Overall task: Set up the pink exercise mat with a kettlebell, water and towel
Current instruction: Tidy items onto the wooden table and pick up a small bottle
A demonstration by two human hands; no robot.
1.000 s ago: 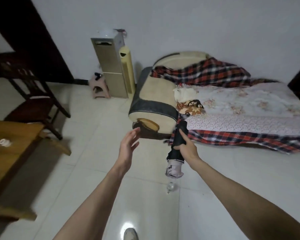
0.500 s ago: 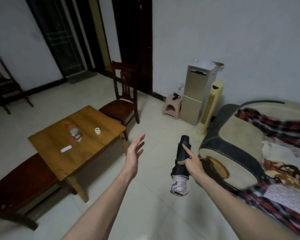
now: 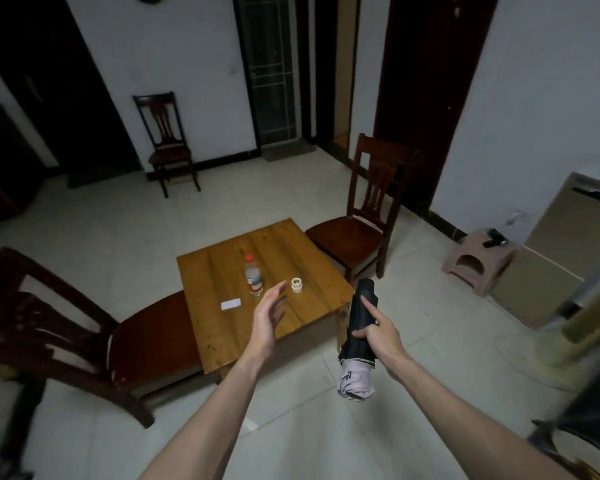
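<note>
Your right hand [image 3: 378, 336] grips a rolled bundle [image 3: 359, 337], black on the outside with a pale pink end hanging out at the bottom. The forefinger lies straight along the black roll and the other fingers curl round it. You hold the bundle nearly upright, just off the right corner of the desk [image 3: 257, 289], above the tiled floor [image 3: 413, 341].

Your left hand [image 3: 269, 315] is released, fingers straight and slightly spread, holding nothing. It hovers over the desk's near right part, well apart from the bundle.

The water bottle [image 3: 253, 276] with its red cap stands upright near the middle of the desk, just beyond the fingertips of your left hand and not touched by them. Beside it to the right sits a small white pot [image 3: 297, 285], and to the left lies a flat white card [image 3: 230, 304].

Wooden chairs stand at the desk's left [image 3: 66, 327] and far right [image 3: 364, 220].
</note>
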